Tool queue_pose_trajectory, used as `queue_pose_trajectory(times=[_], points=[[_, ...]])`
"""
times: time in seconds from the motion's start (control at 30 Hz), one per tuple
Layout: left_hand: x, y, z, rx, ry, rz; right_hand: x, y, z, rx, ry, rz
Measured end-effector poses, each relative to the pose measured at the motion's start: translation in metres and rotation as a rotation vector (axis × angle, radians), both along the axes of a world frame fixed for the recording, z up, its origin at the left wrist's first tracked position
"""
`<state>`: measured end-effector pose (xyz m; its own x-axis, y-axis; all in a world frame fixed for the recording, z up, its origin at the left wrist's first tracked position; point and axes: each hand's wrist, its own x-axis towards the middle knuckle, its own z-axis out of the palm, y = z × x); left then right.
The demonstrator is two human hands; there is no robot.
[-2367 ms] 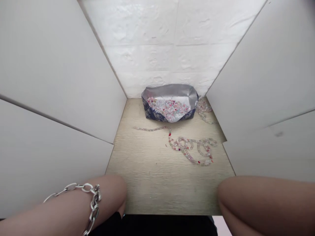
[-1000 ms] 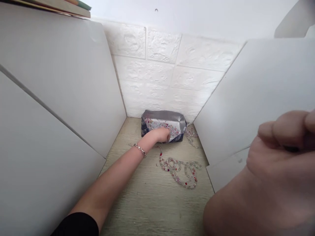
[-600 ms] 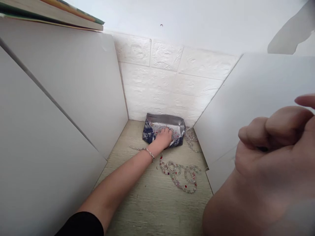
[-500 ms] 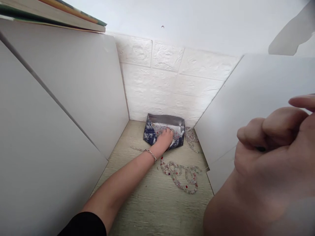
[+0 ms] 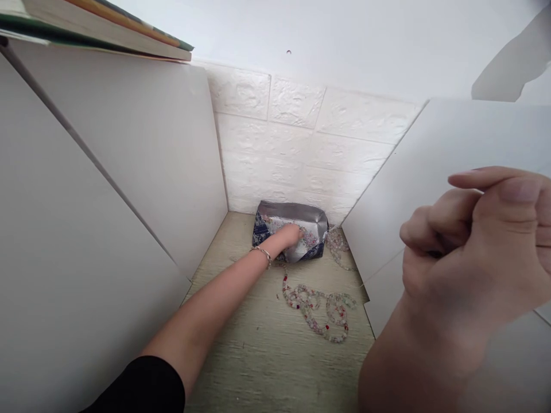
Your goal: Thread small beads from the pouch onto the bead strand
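Observation:
My left hand reaches into a low blue patterned pouch-like box with a silver lining. Its fingers curl downward among small loose beads; the fingertips are mostly hidden. Close to the camera on the right, my right hand is raised and closed, fingers folded in and thumb bent over. What lies inside it is hidden. A thin pale line, perhaps thread, runs from near the floor toward this hand. Below the box, a long looped strand of clear, pink and red beads lies on the wood-look surface.
Another heap of strung beads lies right of the box. White panels stand at the left and right. A white brick-pattern wall closes the back. Books rest atop the left panel.
My left hand has curled further down in the box, and more silver lining shows around it. My right hand has come further into view, moving left, still closed.

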<state>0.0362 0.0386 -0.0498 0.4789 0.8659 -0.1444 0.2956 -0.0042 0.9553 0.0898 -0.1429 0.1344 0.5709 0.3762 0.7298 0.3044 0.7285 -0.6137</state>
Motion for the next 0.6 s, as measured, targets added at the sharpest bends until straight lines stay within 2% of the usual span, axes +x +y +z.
queue_pose_trajectory(times=[0.1, 0.17, 0.23, 0.3, 0.37, 0.43, 0.53, 0.6], points=[[-0.008, 0.009, 0.013, -0.175, -0.04, -0.079, 0.003, 0.002, 0.001, -0.02, 0.018, 0.032], [-0.012, 0.009, 0.021, -0.314, -0.161, -0.126, 0.01, 0.008, -0.002, -0.054, 0.025, 0.097], [-0.015, 0.006, 0.027, -0.393, -0.289, -0.12, 0.021, 0.02, -0.009, -0.145, 0.019, 0.205], [-0.016, 0.002, 0.03, -0.437, -0.405, -0.075, 0.034, 0.037, -0.024, -0.369, 0.003, 0.338], [-0.017, -0.001, 0.032, -0.493, -0.52, -0.011, 0.046, 0.057, -0.044, -0.717, -0.07, 0.5], [-0.019, -0.004, 0.033, -0.581, -0.644, 0.069, 0.053, 0.077, -0.067, -0.974, -0.219, 0.513], [-0.025, -0.012, 0.034, -0.695, -0.819, 0.141, 0.054, 0.097, -0.094, -1.092, -0.451, 0.405], [-0.03, -0.02, 0.036, -0.707, -0.87, 0.105, 0.052, 0.104, -0.105, -1.09, -0.516, 0.405]])
